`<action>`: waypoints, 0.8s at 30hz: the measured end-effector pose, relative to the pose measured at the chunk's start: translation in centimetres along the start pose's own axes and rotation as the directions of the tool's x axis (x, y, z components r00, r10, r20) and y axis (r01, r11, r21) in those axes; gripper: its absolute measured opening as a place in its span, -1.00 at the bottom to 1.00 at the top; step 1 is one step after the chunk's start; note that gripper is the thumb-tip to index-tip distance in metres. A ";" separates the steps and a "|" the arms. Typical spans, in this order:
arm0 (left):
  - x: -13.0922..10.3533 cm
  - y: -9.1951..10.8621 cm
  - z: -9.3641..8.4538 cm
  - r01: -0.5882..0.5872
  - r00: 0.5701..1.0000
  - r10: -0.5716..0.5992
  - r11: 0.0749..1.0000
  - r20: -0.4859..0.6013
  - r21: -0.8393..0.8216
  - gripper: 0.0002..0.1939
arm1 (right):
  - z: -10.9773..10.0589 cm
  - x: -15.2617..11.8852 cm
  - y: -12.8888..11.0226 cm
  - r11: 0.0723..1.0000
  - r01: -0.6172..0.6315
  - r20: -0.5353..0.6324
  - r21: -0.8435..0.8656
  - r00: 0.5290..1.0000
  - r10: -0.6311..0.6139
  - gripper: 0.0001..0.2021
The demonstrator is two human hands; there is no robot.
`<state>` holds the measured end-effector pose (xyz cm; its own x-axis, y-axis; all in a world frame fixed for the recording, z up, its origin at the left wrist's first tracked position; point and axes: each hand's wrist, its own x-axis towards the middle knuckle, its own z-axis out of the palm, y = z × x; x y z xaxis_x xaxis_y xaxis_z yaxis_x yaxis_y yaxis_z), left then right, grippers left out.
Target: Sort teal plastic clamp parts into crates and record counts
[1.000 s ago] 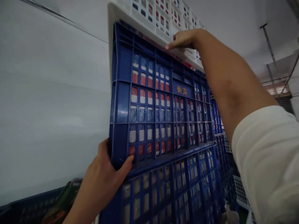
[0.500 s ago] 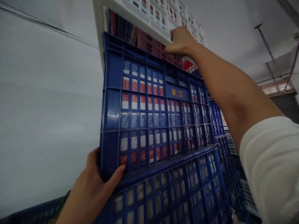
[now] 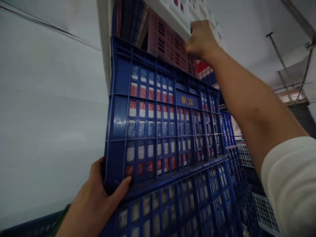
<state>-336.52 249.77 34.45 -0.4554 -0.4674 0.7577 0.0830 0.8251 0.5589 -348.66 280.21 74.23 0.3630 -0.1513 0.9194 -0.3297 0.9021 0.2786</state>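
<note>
A blue slatted crate [image 3: 118, 121] with yellow characters stands in a stack, and red, white and blue material shows through its openings. My left hand [image 3: 101, 194] grips its lower left corner, thumb on the front face and fingers behind the edge. Higher up, my right hand [image 3: 203, 39] is closed round the lower edge of a white crate [image 3: 170, 16], which is raised and tilted over the stack. Behind the blue crate's top rim, a pink crate [image 3: 154, 36] shows beneath the white one.
Another blue crate [image 3: 187, 197] supports the gripped one. More blue crates [image 3: 228, 128] and white crates [image 3: 265, 210] stand to the right. A pale wall [image 3: 49, 115] is on the left, with a dark crate rim [image 3: 32, 223] at the bottom left.
My right hand and the white crate have moved up and slightly right, exposing more of the pink crate. My left hand stays on the blue crate's corner.
</note>
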 end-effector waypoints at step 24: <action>0.4 -0.7 -0.1 -0.117 0.993 0.117 0.993 -0.002 -0.004 -0.24 | -1.9 -5.6 -3.5 0.973 -0.224 -0.077 0.064 0.971 0.228 -0.47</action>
<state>-336.64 249.01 34.38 -0.4407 -0.3683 0.8186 0.1391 0.8729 0.4677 -347.88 278.72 67.59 0.3439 0.0901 0.9347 -0.4572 0.8855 0.0829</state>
